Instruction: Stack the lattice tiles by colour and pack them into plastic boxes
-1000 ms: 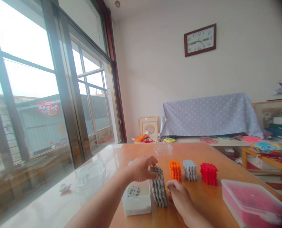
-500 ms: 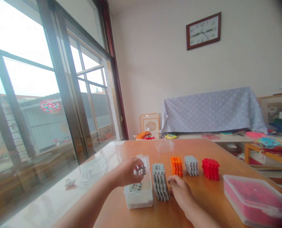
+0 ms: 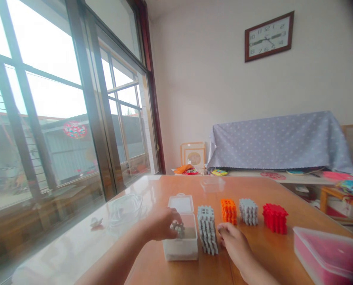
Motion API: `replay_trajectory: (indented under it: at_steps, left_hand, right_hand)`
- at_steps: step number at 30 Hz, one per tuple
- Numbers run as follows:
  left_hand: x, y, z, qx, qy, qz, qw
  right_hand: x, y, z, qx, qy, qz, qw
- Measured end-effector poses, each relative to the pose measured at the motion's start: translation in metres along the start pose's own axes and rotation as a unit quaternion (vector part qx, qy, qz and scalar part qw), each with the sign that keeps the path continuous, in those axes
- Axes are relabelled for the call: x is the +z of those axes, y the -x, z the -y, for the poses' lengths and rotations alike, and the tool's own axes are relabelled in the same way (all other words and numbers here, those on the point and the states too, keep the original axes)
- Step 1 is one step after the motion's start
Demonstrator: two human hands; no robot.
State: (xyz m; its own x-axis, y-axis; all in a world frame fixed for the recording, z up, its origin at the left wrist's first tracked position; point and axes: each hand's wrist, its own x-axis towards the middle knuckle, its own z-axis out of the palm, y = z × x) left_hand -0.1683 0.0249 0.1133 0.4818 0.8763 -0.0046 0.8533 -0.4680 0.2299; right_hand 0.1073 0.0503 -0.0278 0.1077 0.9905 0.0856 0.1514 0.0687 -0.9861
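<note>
My left hand [image 3: 167, 223] is over the clear plastic box [image 3: 181, 251], pinching a grey interlocking building tile [image 3: 179, 229] with a notched edge. The box's lid [image 3: 181, 204] is hinged back. Just right of the box rises a tall, slightly leaning stack of grey tiles [image 3: 207, 231]. My right hand [image 3: 231, 237] rests close to the right side of that stack with its fingers curled together; whether anything is in them cannot be seen. Beyond it stand an orange tile stack [image 3: 228, 211], a shorter grey stack [image 3: 248, 211] and a red stack [image 3: 275, 218].
A closed clear box with pink contents [image 3: 327, 253] sits at the right. Clear plastic packaging [image 3: 125, 209] and a small crumpled piece [image 3: 96, 223] lie at the left, by the window. Another clear container [image 3: 212, 184] stands at the table's far edge.
My left hand has lowered the grey tile into the box opening. My right hand stays beside the tall grey stack. The whole view has shifted, so things appear farther right.
</note>
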Motion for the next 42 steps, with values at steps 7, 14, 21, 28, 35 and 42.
replay_trajectory:
  at_steps: [7, 14, 21, 28, 35, 42]
  left_hand:
    - [0.003, -0.002, -0.003, -0.026, 0.06, -0.007, 0.998]
    - [0.012, -0.015, -0.01, -0.017, 0.158, 0.106, 0.982]
    - [0.019, -0.026, -0.007, -0.042, 0.141, 0.139, 0.979]
    - [0.014, -0.021, -0.007, -0.052, 0.063, 0.077, 0.994]
    - [0.012, -0.016, 0.0, -0.059, 0.031, 0.049, 0.997]
    - [0.017, -0.016, -0.002, -0.029, 0.009, 0.054, 0.998]
  right_hand:
    - [0.001, 0.001, 0.0, 0.002, -0.001, -0.001, 1.0]
    - [0.001, -0.002, -0.007, 0.003, -0.026, 0.019, 0.999]
    - [0.001, 0.0, -0.005, 0.004, -0.025, 0.003, 1.0]
    - [0.001, -0.004, -0.008, 0.008, -0.017, 0.01, 1.0]
    - [-0.001, 0.001, -0.007, 0.001, -0.021, 0.035, 0.999]
    - [-0.003, 0.005, 0.004, -0.01, -0.019, 0.024, 0.999]
